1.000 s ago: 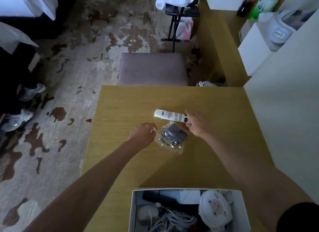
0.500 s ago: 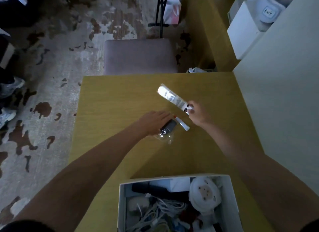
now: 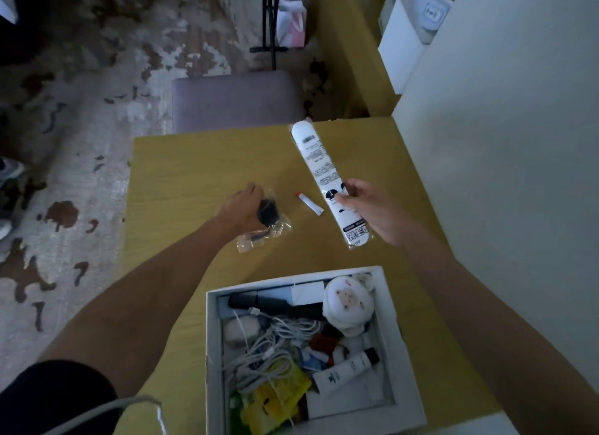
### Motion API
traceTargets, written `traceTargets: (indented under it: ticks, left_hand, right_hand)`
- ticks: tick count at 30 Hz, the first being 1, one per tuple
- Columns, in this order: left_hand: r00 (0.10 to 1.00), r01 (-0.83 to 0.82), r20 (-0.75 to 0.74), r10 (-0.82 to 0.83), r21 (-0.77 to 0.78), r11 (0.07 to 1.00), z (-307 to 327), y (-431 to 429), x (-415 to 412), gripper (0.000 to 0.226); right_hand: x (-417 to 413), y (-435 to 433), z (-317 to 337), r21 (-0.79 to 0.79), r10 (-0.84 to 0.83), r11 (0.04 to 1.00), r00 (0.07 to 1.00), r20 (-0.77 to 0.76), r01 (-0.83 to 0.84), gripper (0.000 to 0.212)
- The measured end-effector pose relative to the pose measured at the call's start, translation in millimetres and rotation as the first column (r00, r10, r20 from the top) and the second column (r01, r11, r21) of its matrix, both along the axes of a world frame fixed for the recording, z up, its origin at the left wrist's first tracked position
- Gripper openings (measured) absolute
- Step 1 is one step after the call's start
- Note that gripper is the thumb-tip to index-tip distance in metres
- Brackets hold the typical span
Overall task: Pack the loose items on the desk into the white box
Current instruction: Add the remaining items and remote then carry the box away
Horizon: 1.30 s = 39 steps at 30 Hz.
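Note:
My right hand (image 3: 366,207) grips a long white printed packet (image 3: 319,169), lifted above the yellow desk (image 3: 194,162) and slanting away from me. My left hand (image 3: 241,207) is closed on a clear plastic bag holding a dark item (image 3: 264,222), raised a little off the desk. A small white tube with a red cap (image 3: 309,203) lies on the desk between both hands. The white box (image 3: 392,331) sits near me, open, packed with white cables, a black handle, a round white plush, a white tube and a yellow packet.
A padded stool (image 3: 236,102) stands past the desk's far edge. A white wall panel (image 3: 505,162) borders the desk on the right. A black stand (image 3: 270,23) and a pink bag stand on the patterned carpet. Shoes of another person show at the far left.
My right hand has lifted the white packet off the desk and swung it towards me. My left hand has picked up the plastic bag. The small tube now lies uncovered.

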<state>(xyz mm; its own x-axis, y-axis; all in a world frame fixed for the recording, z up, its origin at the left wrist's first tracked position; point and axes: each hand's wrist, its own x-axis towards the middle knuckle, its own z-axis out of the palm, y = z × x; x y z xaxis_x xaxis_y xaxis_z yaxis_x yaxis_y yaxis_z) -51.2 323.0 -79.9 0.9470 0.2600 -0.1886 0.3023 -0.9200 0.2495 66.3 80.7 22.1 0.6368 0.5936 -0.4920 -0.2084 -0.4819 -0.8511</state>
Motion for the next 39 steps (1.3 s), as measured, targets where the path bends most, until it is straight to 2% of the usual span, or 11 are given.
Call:
traceTargets:
  ticks: [3, 7, 10, 12, 15, 18, 24, 29, 34, 38, 39]
  left_hand:
    - [0.977, -0.145, 0.137, 0.164, -0.136, 0.98, 16.7, -3.2, -21.6, 0.067]
    - [0.9, -0.248, 0.289, 0.326, -0.276, 0.929, 50.9, -12.4, -59.6, 0.069]
    - [0.843, -0.324, 0.349, 0.408, -0.276, 0.905, 80.9, -21.8, -99.9, 0.071]
    - [0.791, -0.371, 0.38, 0.48, -0.327, 0.869, 93.8, -28.4, -128.9, 0.071]
    - [0.71, -0.446, 0.419, 0.567, -0.356, 0.821, 101.7, -41.7, -170.9, 0.069]
    - [0.689, -0.487, 0.393, 0.609, -0.372, 0.79, 101.6, -56.3, -200.1, 0.07]
    - [0.722, -0.496, 0.406, 0.561, -0.262, 0.828, 103.1, -68.1, -236.8, 0.072]
    - [0.742, -0.456, 0.461, 0.487, -0.186, 0.87, 114.1, -70.8, -247.3, 0.072]
    - [0.798, -0.35, 0.462, 0.388, -0.169, 0.921, 124.4, -87.5, -245.5, 0.071]
    - [0.839, -0.242, 0.468, 0.277, -0.136, 0.961, 126.4, -105.5, -245.5, 0.07]
    - [0.85, -0.213, 0.47, 0.237, -0.105, 0.971, 126.5, -109.7, -245.2, 0.069]
  right_hand:
    - [-17.0, -2.3, 21.7, 0.026, 0.05, 0.998, 0.997, 0.062, -0.052, 0.034]
    - [-34.2, -9.0, 48.9, 0.083, 0.166, 0.98, 0.976, 0.141, -0.179, 0.033]
    - [-48.3, -22.5, 63.8, 0.034, 0.337, 0.937, 0.923, 0.187, -0.349, 0.032]
    - [-59.1, -32.5, 64.4, -0.01, 0.425, 0.9, 0.875, 0.23, -0.435, 0.029]
    - [-76.7, -43.2, 56.1, -0.104, 0.505, 0.858, 0.786, 0.357, -0.504, 0.027]
    - [-95.0, -50.0, 40.0, -0.183, 0.554, 0.827, 0.714, 0.429, -0.532, 0.026]
    - [-121.2, -62.7, 0.8, -0.351, 0.632, 0.77, 0.563, 0.533, -0.532, 0.019]
    - [-138.6, -60.5, -20.6, -0.398, 0.581, 0.81, 0.492, 0.648, -0.431, 0.027]
    - [-151.0, -45.3, -29.8, -0.423, 0.533, 0.838, 0.351, 0.77, -0.344, 0.027]
    - [-158.7, -45.3, -32.3, -0.528, 0.548, 0.827, 0.068, 0.834, -0.195, 0.014]
    - [-161.5, -45.1, -32.1, -0.557, 0.57, 0.814, 0.039, 0.821, -0.163, 0.015]
